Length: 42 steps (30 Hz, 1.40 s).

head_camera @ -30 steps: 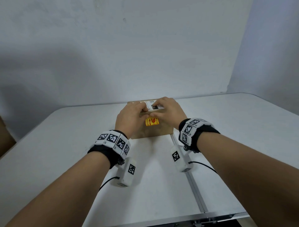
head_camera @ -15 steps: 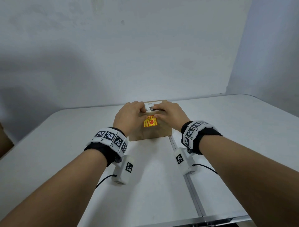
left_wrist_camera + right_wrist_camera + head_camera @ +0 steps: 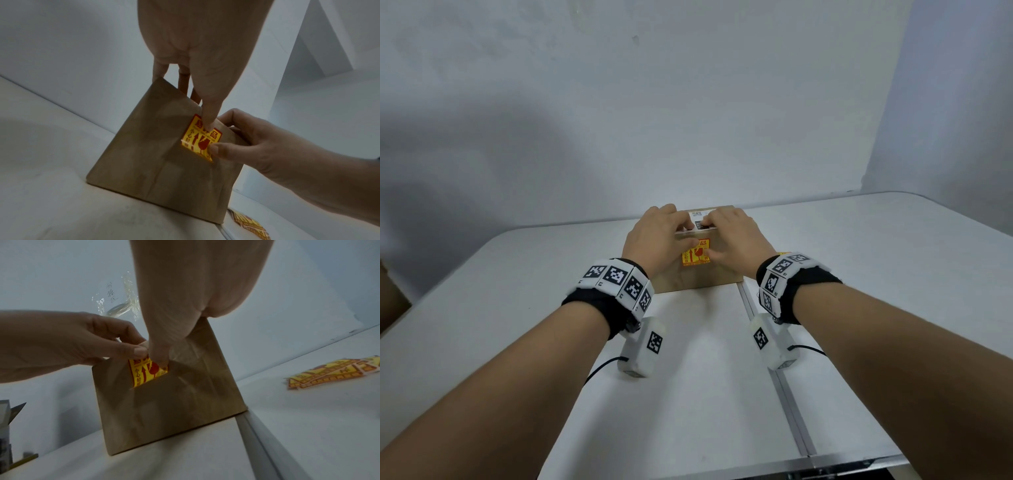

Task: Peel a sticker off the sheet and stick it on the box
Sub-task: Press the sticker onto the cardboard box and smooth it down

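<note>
A brown cardboard box (image 3: 705, 277) stands on the white table (image 3: 517, 308), with a white printed label (image 3: 698, 217) on its top. A yellow and red sticker (image 3: 697, 258) lies on its near face. My left hand (image 3: 654, 236) curls its fingers over the box's top edge, and its thumb (image 3: 207, 125) presses the sticker's (image 3: 197, 138) upper part. My right hand (image 3: 736, 236) grips the top edge the same way, its thumb (image 3: 162, 360) on the sticker's (image 3: 144, 374) right side. The sticker sheet (image 3: 329, 371) lies flat to the right of the box (image 3: 174, 410).
A metal seam (image 3: 774, 342) runs across the table from the box's right corner to the near edge. A brown object (image 3: 390, 301) shows at the far left. The wall behind carries clear tape with writing (image 3: 119, 305). Small grey items (image 3: 6, 418) sit left of the box.
Both thumbs have slid down from the box's top edge onto the sticker. The fingers stay over the top, and the box has hardly moved.
</note>
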### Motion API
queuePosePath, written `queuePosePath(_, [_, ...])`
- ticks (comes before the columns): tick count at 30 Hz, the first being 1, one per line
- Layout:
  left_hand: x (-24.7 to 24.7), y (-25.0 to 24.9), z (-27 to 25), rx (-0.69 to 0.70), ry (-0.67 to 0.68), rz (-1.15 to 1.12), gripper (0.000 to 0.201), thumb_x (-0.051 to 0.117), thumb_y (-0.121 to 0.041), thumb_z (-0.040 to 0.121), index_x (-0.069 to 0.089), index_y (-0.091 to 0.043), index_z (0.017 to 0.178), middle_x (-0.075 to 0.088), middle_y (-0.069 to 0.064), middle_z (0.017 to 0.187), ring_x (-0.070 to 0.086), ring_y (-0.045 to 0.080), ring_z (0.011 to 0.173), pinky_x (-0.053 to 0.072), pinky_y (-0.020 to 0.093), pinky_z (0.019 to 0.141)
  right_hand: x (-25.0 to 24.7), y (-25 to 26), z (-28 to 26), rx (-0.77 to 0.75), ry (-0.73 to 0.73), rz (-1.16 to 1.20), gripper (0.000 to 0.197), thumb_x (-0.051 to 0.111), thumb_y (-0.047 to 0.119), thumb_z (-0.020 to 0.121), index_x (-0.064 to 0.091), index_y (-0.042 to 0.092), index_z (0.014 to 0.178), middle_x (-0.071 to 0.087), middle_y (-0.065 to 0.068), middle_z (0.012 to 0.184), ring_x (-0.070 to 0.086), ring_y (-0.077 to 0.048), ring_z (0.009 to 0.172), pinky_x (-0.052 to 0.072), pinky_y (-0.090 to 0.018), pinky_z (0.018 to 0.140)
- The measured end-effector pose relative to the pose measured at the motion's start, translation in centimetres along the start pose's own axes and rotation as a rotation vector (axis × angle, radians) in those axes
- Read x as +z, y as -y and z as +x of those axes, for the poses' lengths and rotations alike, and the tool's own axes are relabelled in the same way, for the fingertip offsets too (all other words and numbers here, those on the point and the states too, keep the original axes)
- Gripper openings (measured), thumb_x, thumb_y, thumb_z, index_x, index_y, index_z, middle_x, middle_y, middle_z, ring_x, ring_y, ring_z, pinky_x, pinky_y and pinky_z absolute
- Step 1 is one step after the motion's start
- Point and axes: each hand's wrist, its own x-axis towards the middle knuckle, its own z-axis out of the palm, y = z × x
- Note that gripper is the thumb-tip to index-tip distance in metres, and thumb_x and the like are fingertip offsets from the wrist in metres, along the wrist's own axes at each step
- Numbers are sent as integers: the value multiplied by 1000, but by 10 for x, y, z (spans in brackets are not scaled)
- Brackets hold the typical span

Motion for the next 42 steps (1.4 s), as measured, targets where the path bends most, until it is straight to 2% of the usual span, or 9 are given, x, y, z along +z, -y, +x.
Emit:
queuePosePath(7, [5, 2, 0, 19, -18, 25, 27, 62, -45, 82, 63, -27, 102, 45, -11, 91, 44, 15, 97, 43, 33, 69, 1, 1, 3, -12, 18, -120, 54, 71, 32, 73, 48, 19, 120, 46, -1, 125, 40, -23, 119, 35, -35, 93])
queuePosePath(13, [6, 1, 1, 12, 3, 56, 28, 64, -42, 81, 59, -26, 104, 49, -3, 100, 43, 21, 103, 45, 36, 70, 9, 1, 2, -12, -29, -143, 57, 70, 35, 70, 49, 19, 121, 48, -2, 124, 42, -25, 119, 38, -36, 90])
queuePosePath(16, [8, -3, 2, 29, 13, 132, 35, 67, -41, 78, 54, -24, 106, 49, 1, 107, 42, 23, 105, 40, 33, 68, 8, 2, 2, -13, -41, -143, 54, 67, 32, 72, 49, 18, 121, 48, -3, 125, 41, -25, 121, 37, -35, 91])
queuePosePath(19, [10, -6, 3, 47, -4, 208, 41, 69, -43, 75, 51, -21, 105, 48, 4, 108, 44, 26, 104, 43, 35, 70, 8, 2, 2, -2, -25, -94, 51, 65, 27, 74, 49, 16, 121, 47, -4, 127, 38, -25, 124, 34, -35, 93])
queuePosePath(23, [15, -10, 2, 78, -14, 352, 59, 70, -52, 69, 46, -18, 110, 47, 5, 110, 45, 27, 104, 37, 36, 69, 5, 0, 3, -1, 14, -71, 53, 66, 24, 74, 48, 16, 123, 45, -3, 130, 35, -25, 127, 32, -35, 96])
queuePosePath(29, [19, -5, 0, 138, 21, 502, 73, 71, -54, 67, 39, -20, 124, 43, 6, 120, 42, 27, 108, 43, 40, 74, 6, 1, 1, 7, -7, -46, 54, 68, 24, 74, 47, 16, 123, 45, -3, 130, 35, -23, 128, 31, -33, 97])
queuePosePath(36, [13, 6, 3, 180, 58, 449, 62, 70, -53, 70, 42, -25, 118, 42, 1, 115, 41, 24, 106, 40, 39, 74, 6, 0, 1, 2, -27, -29, 54, 68, 30, 75, 48, 15, 123, 46, -4, 130, 36, -23, 127, 32, -33, 98])
queuePosePath(42, [1, 19, 1, 201, 81, 226, 46, 70, -42, 77, 54, -27, 117, 49, -2, 110, 44, 21, 101, 38, 36, 75, 9, -2, 1, -15, -52, -18, 53, 69, 24, 73, 49, 16, 122, 47, -3, 128, 38, -22, 125, 32, -32, 94])
